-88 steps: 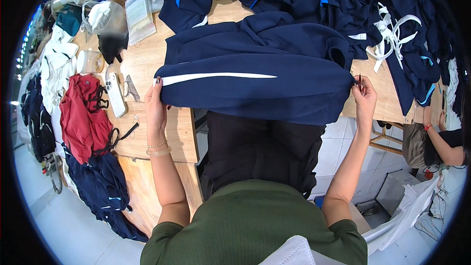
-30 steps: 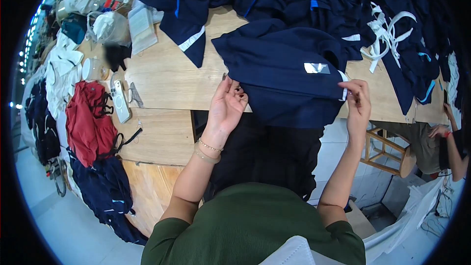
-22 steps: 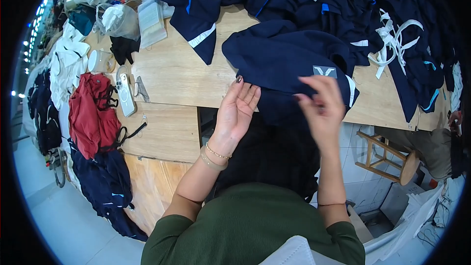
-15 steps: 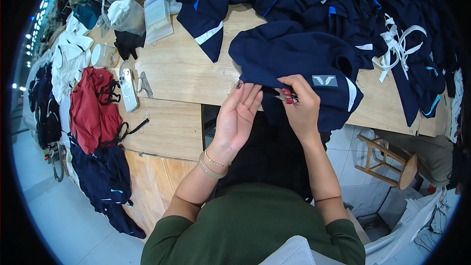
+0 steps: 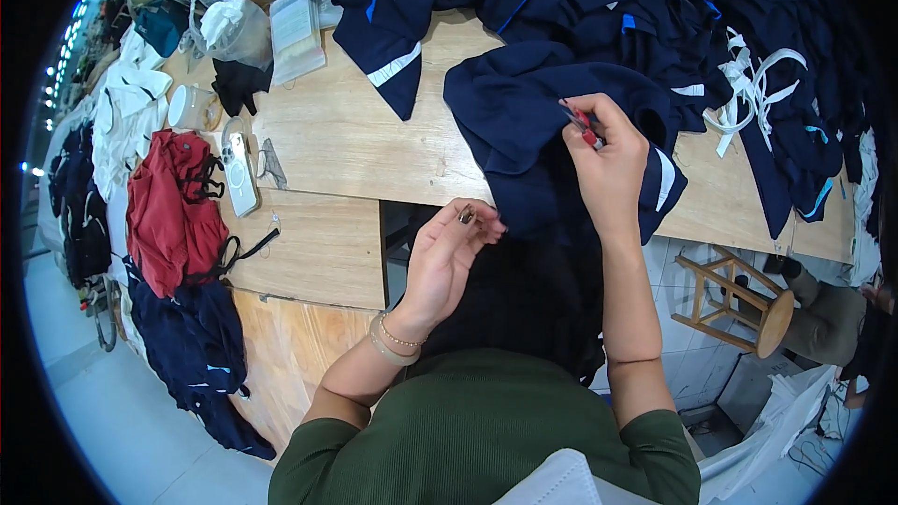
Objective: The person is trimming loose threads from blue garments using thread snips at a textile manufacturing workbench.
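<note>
- Head view: right hand (image 5: 610, 168) grips small red-handled thread snips (image 5: 582, 123), fingers curled tight, against the soft navy garment (image 5: 533, 140) bunched on the pale wooden table (image 5: 355, 145).
- Left hand (image 5: 447, 257), just below that garment off the table edge, fingertips pinched together; what they hold cannot be told.
- Left of the garment: white phone (image 5: 240, 175), crumpled red cloth (image 5: 173, 210).

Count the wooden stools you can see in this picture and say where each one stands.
1. A round-topped wooden stool stands on the tiled floor at the right, below the table edge. Others may be hidden under the table.
</note>
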`<state>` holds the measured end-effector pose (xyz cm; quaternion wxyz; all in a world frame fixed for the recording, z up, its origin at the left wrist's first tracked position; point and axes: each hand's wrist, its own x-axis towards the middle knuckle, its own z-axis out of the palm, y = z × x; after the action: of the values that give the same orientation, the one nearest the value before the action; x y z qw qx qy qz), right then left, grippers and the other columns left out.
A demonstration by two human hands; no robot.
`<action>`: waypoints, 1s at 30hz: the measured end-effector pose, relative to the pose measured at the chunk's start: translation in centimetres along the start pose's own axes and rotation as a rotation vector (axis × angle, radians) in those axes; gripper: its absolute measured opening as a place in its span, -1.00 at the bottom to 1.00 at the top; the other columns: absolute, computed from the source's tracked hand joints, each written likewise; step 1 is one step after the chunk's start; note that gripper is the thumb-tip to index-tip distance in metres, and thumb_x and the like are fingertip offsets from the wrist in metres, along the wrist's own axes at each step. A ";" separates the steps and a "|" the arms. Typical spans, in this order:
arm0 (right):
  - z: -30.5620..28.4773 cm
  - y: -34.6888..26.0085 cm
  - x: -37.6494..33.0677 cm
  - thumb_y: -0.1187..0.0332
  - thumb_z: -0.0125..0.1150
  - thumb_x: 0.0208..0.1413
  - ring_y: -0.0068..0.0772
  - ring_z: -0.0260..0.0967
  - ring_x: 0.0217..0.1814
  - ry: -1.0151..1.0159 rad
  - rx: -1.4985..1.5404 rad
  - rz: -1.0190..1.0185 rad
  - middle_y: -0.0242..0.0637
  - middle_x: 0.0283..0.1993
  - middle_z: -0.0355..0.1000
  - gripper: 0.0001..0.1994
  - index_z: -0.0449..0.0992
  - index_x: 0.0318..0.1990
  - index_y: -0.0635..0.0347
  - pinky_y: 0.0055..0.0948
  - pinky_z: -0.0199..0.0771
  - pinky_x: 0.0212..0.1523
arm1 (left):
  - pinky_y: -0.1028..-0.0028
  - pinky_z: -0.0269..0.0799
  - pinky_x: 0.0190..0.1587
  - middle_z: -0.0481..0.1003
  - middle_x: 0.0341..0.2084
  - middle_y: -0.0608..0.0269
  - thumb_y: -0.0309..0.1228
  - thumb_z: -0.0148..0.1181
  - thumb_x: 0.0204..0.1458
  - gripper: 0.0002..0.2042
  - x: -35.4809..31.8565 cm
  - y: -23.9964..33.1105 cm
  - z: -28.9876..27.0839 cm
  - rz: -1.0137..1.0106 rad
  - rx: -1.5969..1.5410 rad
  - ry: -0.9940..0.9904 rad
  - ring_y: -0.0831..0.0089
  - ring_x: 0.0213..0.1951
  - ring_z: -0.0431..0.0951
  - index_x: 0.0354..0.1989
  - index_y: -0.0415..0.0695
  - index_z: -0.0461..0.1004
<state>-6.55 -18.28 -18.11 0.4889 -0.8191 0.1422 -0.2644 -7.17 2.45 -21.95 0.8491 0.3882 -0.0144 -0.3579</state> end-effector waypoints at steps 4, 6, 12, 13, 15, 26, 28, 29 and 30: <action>0.3 -0.6 -0.4 0.71 0.18 -0.12 -0.51 0.43 -0.38 -0.012 0.049 0.039 -0.23 -0.40 0.44 -0.82 0.46 -0.29 0.39 -0.60 0.40 -0.32 | 0.49 0.34 -0.05 0.46 -0.19 0.25 -0.19 -0.07 0.27 -0.66 1.4 -0.4 1.9 -0.343 -0.271 -0.156 0.51 -0.17 0.42 -0.02 -0.23 0.39; 0.2 -1.1 -0.8 0.72 0.18 -0.14 -0.56 0.43 -0.38 -0.042 0.095 0.016 -0.26 -0.41 0.44 -0.81 0.46 -0.30 0.40 -0.63 0.39 -0.32 | 0.50 0.34 -0.06 0.46 -0.19 0.27 -0.15 -0.08 0.27 -0.66 3.1 -1.2 3.3 -0.367 -0.402 -0.114 0.51 -0.16 0.42 -0.04 -0.19 0.39; -2.1 -0.9 -2.3 0.74 0.18 -0.14 -0.63 0.40 -0.37 -0.025 0.136 0.072 -0.31 -0.40 0.42 -0.81 0.47 -0.30 0.41 -0.68 0.36 -0.32 | 0.60 0.41 -0.17 0.49 -0.20 0.31 -0.33 0.09 0.20 -0.82 5.4 -0.4 3.2 -0.135 -0.462 0.145 0.53 -0.13 0.50 -0.09 -0.07 0.36; -2.5 -0.8 -2.5 0.74 0.18 -0.14 -0.64 0.40 -0.37 -0.031 0.123 0.091 -0.31 -0.39 0.41 -0.80 0.47 -0.30 0.40 -0.69 0.35 -0.32 | 0.60 0.41 -0.17 0.49 -0.20 0.31 -0.33 0.09 0.20 -0.82 5.3 0.2 3.7 -0.141 -0.461 0.145 0.53 -0.13 0.50 -0.09 -0.07 0.36; -3.2 -0.4 -2.9 0.75 0.18 -0.15 -0.64 0.38 -0.37 -0.047 0.114 0.118 -0.32 -0.37 0.41 -0.79 0.48 -0.29 0.39 -0.68 0.34 -0.32 | 0.50 0.49 -0.04 0.50 -0.20 0.24 -0.36 0.04 0.22 -0.84 5.3 1.3 4.2 -0.069 -0.297 0.151 0.48 -0.12 0.54 -0.10 -0.12 0.36; -5.4 0.1 -3.6 0.53 0.36 -0.10 -0.69 0.22 -0.39 -0.084 0.169 0.137 -0.42 -0.32 0.36 -0.77 0.48 -0.24 0.25 -0.71 0.17 -0.40 | 0.25 0.40 0.18 0.50 -0.21 0.15 -0.39 -0.09 0.27 -0.84 4.7 1.7 4.4 0.099 -0.295 -0.026 0.37 -0.10 0.54 -0.05 -0.16 0.28; -5.8 0.3 -3.7 0.44 0.43 -0.12 -0.70 0.21 -0.42 -0.091 0.132 0.084 -0.43 -0.36 0.38 -0.72 0.49 -0.25 0.27 -0.70 0.15 -0.44 | 0.24 0.40 0.18 0.50 -0.20 0.12 -0.38 -0.10 0.28 -0.83 4.6 1.4 4.0 0.101 -0.348 -0.077 0.35 -0.08 0.54 -0.04 -0.15 0.26; -5.7 0.0 -3.8 0.44 0.43 -0.12 -0.70 0.21 -0.42 -0.089 0.131 0.085 -0.43 -0.36 0.38 -0.72 0.49 -0.25 0.27 -0.70 0.15 -0.44 | 0.24 0.40 0.18 0.50 -0.20 0.12 -0.38 -0.10 0.28 -0.83 4.6 1.4 4.2 0.099 -0.349 -0.078 0.35 -0.08 0.54 -0.04 -0.15 0.26; -5.4 -0.4 -3.9 0.44 0.44 -0.13 -0.68 0.22 -0.43 -0.054 0.125 0.055 -0.42 -0.39 0.39 -0.73 0.49 -0.27 0.29 -0.68 0.16 -0.46 | 0.23 0.40 0.18 0.50 -0.18 0.10 -0.37 -0.11 0.28 -0.82 4.5 1.6 4.7 0.093 -0.310 -0.048 0.34 -0.07 0.54 -0.02 -0.15 0.25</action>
<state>-12.87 -20.12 -16.85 0.5500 -0.7894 0.1346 -0.2370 -4.30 -2.66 -18.77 0.9138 0.2429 0.0026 -0.3255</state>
